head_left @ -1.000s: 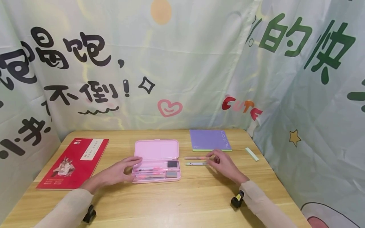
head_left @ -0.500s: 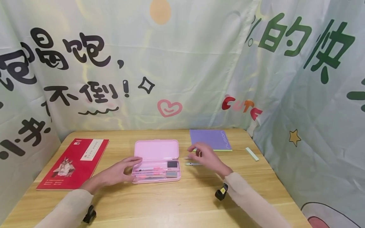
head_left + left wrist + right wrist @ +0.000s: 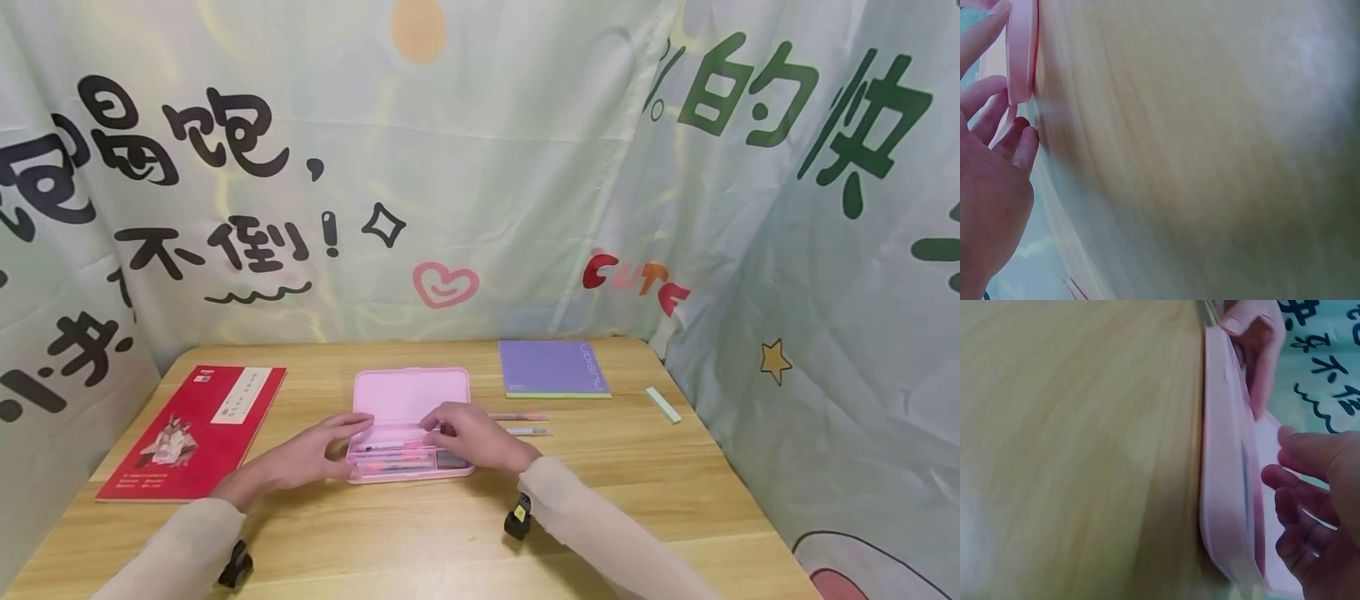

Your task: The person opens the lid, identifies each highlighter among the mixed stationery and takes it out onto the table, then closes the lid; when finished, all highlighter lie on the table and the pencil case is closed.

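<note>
An open pink pencil case (image 3: 411, 392) lies on the table with its lid tipped back. Several pens (image 3: 393, 461) and a grey block (image 3: 450, 459) are inside. My left hand (image 3: 315, 450) holds the case's left end between thumb and fingers; the left wrist view shows this hand (image 3: 997, 169) at the pink edge. Over the right part of the case is my right hand (image 3: 476, 435), fingers loosely bent, partly hiding a dark block. In the right wrist view, nothing shows between the fingertips of this hand (image 3: 1319, 500). Right of the case lie a pinkish pen (image 3: 521, 417) and a whitish pen (image 3: 531, 432).
A red booklet (image 3: 198, 433) lies at the left of the wooden table (image 3: 420, 542). Behind the loose pens sits a purple notebook (image 3: 551, 367). A pale green strip (image 3: 663, 406) lies near the right edge. Printed cloth (image 3: 510, 183) hangs around the table's back and sides.
My right hand has moved left from the two loose pens to above the pencil case. Both pens stay on the table. My left hand keeps its place.
</note>
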Demonstrator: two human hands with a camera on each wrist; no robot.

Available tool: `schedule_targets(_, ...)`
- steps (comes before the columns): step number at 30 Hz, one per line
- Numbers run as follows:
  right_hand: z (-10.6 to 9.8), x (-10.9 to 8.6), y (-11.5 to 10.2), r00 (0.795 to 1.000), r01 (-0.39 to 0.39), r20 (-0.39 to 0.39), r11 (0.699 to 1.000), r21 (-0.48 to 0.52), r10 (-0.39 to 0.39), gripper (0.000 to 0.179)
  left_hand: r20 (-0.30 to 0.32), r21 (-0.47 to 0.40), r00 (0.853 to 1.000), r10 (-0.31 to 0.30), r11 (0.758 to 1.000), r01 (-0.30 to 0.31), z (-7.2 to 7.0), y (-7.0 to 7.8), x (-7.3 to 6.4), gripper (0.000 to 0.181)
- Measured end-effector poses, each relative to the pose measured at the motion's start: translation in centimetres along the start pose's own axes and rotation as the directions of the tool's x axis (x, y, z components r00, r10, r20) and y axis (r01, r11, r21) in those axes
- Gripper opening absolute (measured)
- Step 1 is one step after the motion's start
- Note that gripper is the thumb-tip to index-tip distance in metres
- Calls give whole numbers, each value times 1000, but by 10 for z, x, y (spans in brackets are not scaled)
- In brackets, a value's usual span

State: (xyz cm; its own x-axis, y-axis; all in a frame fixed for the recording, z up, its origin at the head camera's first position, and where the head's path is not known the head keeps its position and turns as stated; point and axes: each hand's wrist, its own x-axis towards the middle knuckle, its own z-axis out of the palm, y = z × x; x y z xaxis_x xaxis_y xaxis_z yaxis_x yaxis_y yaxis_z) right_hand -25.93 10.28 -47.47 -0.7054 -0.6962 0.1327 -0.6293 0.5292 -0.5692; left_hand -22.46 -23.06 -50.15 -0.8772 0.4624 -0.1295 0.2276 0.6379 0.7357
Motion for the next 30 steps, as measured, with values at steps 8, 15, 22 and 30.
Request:
schedule_targets(8,15,11,-10,998,11,59,978,-207,1,24,2,1,1000,4,1000,-4,1,0,1,91)
schedule_targets(15,13,17,-11,995,15,105,985,-174,3,21,3,-8,1000,-1,1000,1,0,-1,1,91)
schedule_targets(22,12,20,-14,993,-22,113,990,-139,38,16,3,-10,1000,11,1000,-11,2,-1,1,90)
schedule_targets(30,3,8,-10,998,-55,-2,996,-77,55,12,3,-14,1000,2,1000,-2,1,0,-1,90)
